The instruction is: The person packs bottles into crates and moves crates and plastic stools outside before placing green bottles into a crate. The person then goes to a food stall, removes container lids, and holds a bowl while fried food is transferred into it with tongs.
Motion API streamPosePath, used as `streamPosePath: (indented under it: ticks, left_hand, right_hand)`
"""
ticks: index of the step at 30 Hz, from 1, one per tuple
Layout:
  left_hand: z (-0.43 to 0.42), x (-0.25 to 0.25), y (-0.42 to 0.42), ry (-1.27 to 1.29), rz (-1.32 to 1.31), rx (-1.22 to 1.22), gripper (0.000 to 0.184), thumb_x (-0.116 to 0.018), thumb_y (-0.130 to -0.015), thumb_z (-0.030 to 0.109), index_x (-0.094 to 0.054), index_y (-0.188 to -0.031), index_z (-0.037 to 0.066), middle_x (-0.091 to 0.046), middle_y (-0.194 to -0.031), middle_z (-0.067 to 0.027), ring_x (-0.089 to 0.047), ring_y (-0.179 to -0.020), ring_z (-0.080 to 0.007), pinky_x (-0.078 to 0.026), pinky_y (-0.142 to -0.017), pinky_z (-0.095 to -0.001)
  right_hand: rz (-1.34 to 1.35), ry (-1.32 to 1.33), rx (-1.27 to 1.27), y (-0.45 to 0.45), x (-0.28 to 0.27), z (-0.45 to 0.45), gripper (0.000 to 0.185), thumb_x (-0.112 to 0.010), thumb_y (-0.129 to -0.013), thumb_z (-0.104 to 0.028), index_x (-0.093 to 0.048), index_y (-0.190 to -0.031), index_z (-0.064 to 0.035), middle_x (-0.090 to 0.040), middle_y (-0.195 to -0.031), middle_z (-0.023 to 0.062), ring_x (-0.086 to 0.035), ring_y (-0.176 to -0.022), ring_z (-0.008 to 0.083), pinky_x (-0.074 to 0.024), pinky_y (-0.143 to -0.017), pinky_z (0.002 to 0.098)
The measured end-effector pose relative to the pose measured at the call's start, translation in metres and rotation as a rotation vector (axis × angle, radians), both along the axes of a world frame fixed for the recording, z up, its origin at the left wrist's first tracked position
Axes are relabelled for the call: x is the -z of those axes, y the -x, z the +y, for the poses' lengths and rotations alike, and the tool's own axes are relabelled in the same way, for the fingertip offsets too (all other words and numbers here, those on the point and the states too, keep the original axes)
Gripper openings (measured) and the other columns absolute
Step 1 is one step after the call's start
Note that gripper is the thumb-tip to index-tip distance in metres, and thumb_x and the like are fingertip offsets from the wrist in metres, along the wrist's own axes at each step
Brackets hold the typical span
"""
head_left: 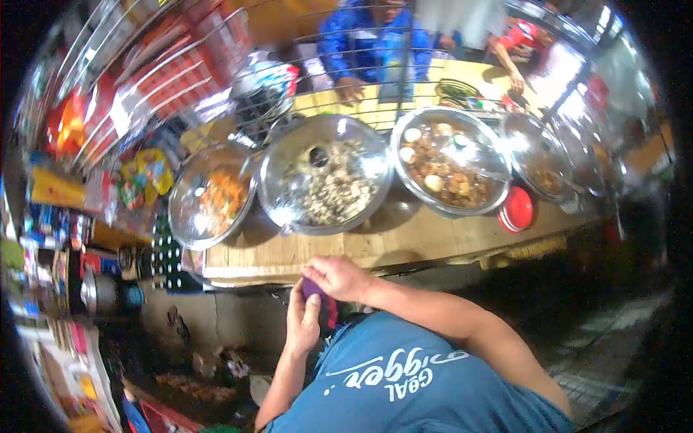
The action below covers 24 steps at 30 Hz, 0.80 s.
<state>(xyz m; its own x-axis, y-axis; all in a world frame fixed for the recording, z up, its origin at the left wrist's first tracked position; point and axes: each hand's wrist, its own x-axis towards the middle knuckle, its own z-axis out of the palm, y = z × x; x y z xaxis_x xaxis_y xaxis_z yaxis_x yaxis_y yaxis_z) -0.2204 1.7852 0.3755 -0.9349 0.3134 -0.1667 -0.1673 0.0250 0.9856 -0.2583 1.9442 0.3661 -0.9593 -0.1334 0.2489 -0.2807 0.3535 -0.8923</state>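
My left hand [303,321] is closed around a small dark purple object [312,289], just in front of the wooden table edge. Over its top, my right hand [338,278] has its fingers curled together, touching the object or the left fingertips. What kind of object it is, and whether the right fingers grip it, I cannot make out. Nearest beyond my hands stands a large metal bowl [273,189] of pale chopped food under a clear cover. To its right is a bowl [451,211] with eggs and brown stew.
On the wooden table [310,249] are also a bowl of orange food [220,198], another covered bowl [538,155] and a red stacked dish [516,209]. A wire grille [361,36] rises behind; beyond it sit a person in blue [336,43] and one in red [520,43].
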Motion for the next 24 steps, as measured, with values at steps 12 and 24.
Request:
streamPosePath:
  ticks: [12,24]
  left_hand:
    - [-0.074,0.008,0.06,0.727,0.327,-0.227,0.032,-0.055,-0.093,0.029,-0.066,-0.098,-0.001,-0.067,-0.092,-0.0223,-0.064,-0.08,-0.0374,-0.05,-0.071,-0.0403]
    - [-0.058,0.099,0.185,1.495,0.539,0.303,0.068,-0.035,-0.096,0.051,-0.036,-0.143,0.002,-0.032,-0.149,-0.0211,-0.02,-0.143,-0.0368,-0.012,-0.114,-0.0535]
  right_hand:
    - [-0.309,-0.007,0.016,-0.006,0.009,0.041,0.038,-0.055,-0.093,-0.041,-0.066,-0.097,-0.0052,-0.067,-0.087,0.0176,-0.065,-0.082,0.0343,-0.0503,-0.075,0.0398]
    - [-0.512,-0.026,0.811,-0.195,0.079,0.163,0.035,-0.059,-0.091,-0.037,-0.066,-0.099,-0.0038,-0.069,-0.091,0.0137,-0.066,-0.083,0.0246,-0.0506,-0.075,0.0363]
